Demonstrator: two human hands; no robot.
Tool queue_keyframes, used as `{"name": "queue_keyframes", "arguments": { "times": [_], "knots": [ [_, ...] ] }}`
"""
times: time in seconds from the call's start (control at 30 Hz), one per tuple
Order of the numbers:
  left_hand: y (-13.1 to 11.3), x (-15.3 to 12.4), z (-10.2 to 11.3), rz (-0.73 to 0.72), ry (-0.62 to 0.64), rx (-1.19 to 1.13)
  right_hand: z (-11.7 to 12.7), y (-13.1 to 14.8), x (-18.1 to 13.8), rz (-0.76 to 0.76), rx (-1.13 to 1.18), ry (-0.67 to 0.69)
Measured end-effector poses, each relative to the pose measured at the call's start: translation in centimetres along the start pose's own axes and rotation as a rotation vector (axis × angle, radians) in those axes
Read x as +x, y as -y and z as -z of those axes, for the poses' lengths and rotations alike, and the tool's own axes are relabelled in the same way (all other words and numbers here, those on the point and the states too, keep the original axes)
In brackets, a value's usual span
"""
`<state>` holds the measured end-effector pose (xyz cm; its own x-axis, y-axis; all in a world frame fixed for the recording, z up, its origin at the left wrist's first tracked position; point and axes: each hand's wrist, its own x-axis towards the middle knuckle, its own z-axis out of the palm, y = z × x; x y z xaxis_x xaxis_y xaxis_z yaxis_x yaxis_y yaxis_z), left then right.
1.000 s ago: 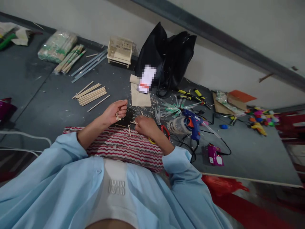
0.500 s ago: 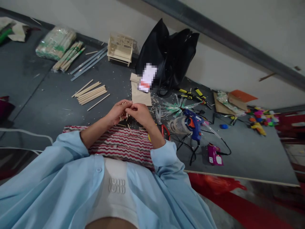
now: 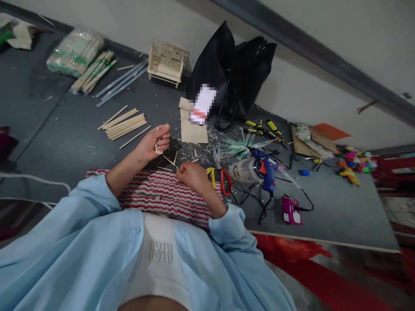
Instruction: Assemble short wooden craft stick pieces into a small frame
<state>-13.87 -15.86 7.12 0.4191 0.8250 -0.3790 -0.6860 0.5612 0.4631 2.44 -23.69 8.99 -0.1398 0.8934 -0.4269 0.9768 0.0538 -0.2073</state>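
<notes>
My left hand (image 3: 152,143) is raised over the grey table, its fingers curled around several short wooden sticks (image 3: 158,151) whose pale ends stick out below the palm. Lower and to the right, my right hand (image 3: 194,177) rests at the far edge of a red-and-white striped cloth (image 3: 162,190). Its fingertips are pinched together near some loose short sticks (image 3: 170,160); whether one is between them is hidden. Scissors (image 3: 217,156) with red and yellow handles lie just right of that hand. Longer wooden sticks (image 3: 126,125) lie in a row left of my left hand.
A phone (image 3: 202,103) lies on a brown paper piece (image 3: 193,131) before a black bag (image 3: 227,73). Behind stands a small wooden model house (image 3: 166,65). To the right, a blue glue gun (image 3: 267,166) rests on a clear bottle (image 3: 244,170), with cables around. Wood crumbs are scattered about.
My hands were together over the short sticks and have parted. The right hand has moved down toward the cloth; the left keeps its sticks and has turned palm upward.
</notes>
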Motion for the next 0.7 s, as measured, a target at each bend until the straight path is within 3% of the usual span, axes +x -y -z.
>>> {"name": "queue_keyframes", "arguments": {
  "times": [0.2,0.5,0.7],
  "knots": [
    [-0.2,0.1,0.3,-0.051,-0.019,0.048,1.3,0.8,2.6,-0.074,0.017,-0.128],
    [-0.1,0.3,0.4,-0.054,-0.066,0.034,0.7,2.0,4.2,0.022,-0.038,0.000],
    [-0.3,0.3,0.6,-0.056,-0.060,0.007,0.8,2.2,3.8,0.044,-0.111,0.000]
  ]
}}
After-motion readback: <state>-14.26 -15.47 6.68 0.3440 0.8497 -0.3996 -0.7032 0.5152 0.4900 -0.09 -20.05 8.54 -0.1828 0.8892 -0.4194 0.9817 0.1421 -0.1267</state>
